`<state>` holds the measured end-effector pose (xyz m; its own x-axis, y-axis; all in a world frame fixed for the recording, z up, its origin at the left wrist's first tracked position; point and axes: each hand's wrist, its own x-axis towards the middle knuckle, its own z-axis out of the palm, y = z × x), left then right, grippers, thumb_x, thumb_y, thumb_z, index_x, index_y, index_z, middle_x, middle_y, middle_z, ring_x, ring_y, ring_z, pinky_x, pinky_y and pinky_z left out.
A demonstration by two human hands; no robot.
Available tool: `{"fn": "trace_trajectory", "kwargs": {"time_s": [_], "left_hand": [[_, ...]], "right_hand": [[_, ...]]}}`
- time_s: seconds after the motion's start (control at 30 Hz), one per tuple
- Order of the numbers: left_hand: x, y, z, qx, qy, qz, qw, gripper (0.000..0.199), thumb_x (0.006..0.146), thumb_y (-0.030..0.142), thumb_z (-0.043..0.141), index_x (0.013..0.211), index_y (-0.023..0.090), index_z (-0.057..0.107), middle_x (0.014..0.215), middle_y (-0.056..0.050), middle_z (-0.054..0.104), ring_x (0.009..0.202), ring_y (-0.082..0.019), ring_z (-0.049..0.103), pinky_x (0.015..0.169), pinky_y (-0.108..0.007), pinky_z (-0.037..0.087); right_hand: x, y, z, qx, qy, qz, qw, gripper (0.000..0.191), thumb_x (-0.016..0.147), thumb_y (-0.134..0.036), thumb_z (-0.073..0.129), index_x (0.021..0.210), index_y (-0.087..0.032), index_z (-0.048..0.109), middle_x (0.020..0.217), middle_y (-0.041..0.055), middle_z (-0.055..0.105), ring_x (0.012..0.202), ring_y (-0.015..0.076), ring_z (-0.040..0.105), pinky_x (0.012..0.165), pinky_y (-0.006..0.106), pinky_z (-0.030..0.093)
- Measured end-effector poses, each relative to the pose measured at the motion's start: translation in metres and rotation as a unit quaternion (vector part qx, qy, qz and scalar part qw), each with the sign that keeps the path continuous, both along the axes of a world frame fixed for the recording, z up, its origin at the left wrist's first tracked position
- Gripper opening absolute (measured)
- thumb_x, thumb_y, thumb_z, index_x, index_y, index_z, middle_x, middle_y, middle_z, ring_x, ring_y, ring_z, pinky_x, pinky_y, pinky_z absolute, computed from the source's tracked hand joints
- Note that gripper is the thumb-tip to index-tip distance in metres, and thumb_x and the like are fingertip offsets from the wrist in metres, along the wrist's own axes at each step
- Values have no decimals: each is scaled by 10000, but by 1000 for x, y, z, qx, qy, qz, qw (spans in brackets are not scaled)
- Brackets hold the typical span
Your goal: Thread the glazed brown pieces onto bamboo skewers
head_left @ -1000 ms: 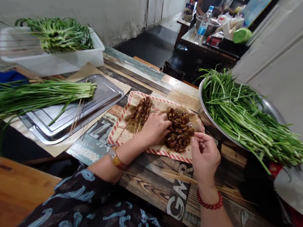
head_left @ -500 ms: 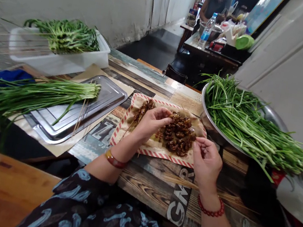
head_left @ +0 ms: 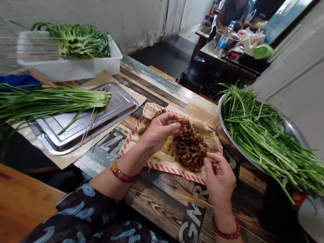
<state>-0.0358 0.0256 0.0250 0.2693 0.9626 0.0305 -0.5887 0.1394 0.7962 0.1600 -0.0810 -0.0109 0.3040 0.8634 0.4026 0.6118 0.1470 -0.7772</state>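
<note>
A heap of glossy dark-brown, ringed pieces that look like insect pupae [head_left: 190, 149] lies on a paper sheet with a red-and-white striped edge [head_left: 169, 168]. Over the heap's left side is my left hand [head_left: 160, 131], thumb and forefinger pinched together at one brown piece. My right hand [head_left: 219, 174] is at the heap's right edge, thumb and forefinger closed; what they hold is too small to make out. More brown pieces lie partly hidden behind my left hand. A thin stick end shows at the sheet's front edge, below my left wrist.
Left on the table [head_left: 156, 191], green chives [head_left: 60, 100] and thin skewers [head_left: 88, 125] lie across a metal tray lid [head_left: 115, 101]. Behind stands a white tub [head_left: 74, 69] with greens. A steel basin [head_left: 222, 123] heaped with chives is at right. A person [head_left: 234, 11] sits farther back.
The whole view has shifted slightly, so things appear a little lower and to the right. Both hands stay at the heap with fingers pinched; the left has tilted slightly.
</note>
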Motion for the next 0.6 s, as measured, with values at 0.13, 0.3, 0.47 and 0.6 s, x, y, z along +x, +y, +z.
{"fn": "trace_trajectory", "kwargs": {"time_s": [0.13,0.3,0.47,0.6], "left_hand": [[0,-1,0,3,11,5,1000,279,666,214,795,856,164,597,740,16,675,678,-101,659,621,-200,474],[-1,-1,0,-24,25,4,999,332,709,300,770,920,187,540,795,-14,720,653,-116,673,582,-200,462],[0,-1,0,-1,20,-2,1000,319,735,273,748,939,189,517,808,-22,728,659,-117,683,610,-207,484],[0,-1,1,0,-16,-7,1000,314,719,247,766,914,183,528,865,-23,723,750,-127,697,696,-230,515]], "right_hand": [[-1,-1,2,6,-4,-9,1000,186,862,-346,606,957,-206,683,880,41,705,726,155,651,699,304,545],[-3,-2,5,12,-20,13,1000,159,864,-325,604,947,-212,681,860,34,700,705,151,645,675,300,545],[-2,0,3,6,-36,17,999,158,869,-327,592,930,-214,684,835,33,695,688,151,635,655,297,543],[0,1,0,6,-28,3,1000,167,864,-332,598,937,-209,685,854,37,701,680,149,637,654,297,541]]}}
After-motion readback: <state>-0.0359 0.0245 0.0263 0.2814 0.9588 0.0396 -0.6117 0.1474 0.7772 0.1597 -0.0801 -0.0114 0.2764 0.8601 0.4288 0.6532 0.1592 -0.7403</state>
